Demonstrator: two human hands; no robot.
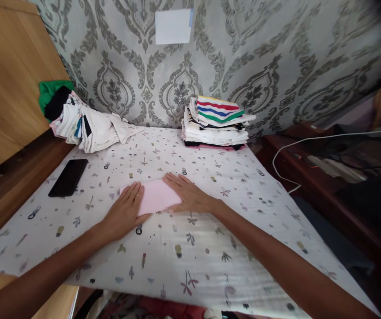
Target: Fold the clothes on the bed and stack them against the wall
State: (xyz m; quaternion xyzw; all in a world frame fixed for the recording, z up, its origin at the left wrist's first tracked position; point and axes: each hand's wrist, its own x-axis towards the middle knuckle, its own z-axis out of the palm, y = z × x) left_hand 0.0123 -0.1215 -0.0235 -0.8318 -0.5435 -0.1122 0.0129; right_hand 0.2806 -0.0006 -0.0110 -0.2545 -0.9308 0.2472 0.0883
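Observation:
A small folded pink cloth (159, 196) lies flat on the patterned white sheet (163, 252) that covers the table. My left hand (127, 207) rests on the cloth's left end, its fingers stretched out and lying flat. Over the right end lies my right hand (190, 195), palm down, with fingers extended. Both thumbs sit along the near edge of the cloth. The parts of the cloth under the hands are hidden.
A neat stack of folded clothes (217, 126) stands by the wall, a striped piece on top. Looser clothes (90, 124) are heaped at the back left, near a black phone (68, 178). A white cable (276, 155) runs along the dark wooden furniture at right.

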